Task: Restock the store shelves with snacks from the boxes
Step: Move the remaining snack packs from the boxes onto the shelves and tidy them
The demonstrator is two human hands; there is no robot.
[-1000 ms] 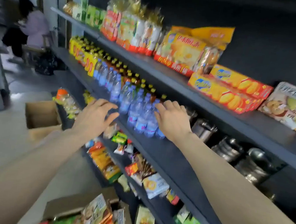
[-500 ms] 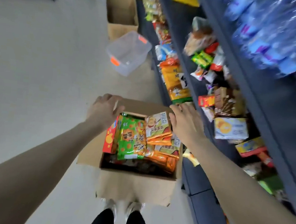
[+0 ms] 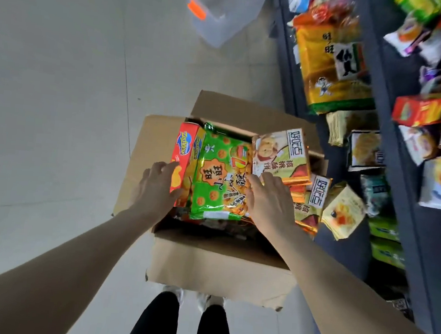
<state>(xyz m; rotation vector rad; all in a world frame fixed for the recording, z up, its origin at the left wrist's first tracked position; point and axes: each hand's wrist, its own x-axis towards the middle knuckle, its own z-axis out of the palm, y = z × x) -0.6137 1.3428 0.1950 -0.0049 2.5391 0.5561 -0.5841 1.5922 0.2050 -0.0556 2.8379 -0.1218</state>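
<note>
We are at the picking step: our left hand (image 3: 155, 187) and right hand (image 3: 270, 198), fingers spread and gripping nothing, flank the green crinkly snack bag (image 3: 218, 177) between them in the open brown cardboard box (image 3: 218, 263), and next they should close on it.

Bright, even light; blurred, warped edges

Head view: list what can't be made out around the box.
- Box bottom layer: hidden under the green bag and other packs.
- Clear bin: cut off by the top edge.
- Shelf snacks at right: blurred and cut off by the right edge.
- Right hand fingertips: contact with the green bag unclear.
</note>
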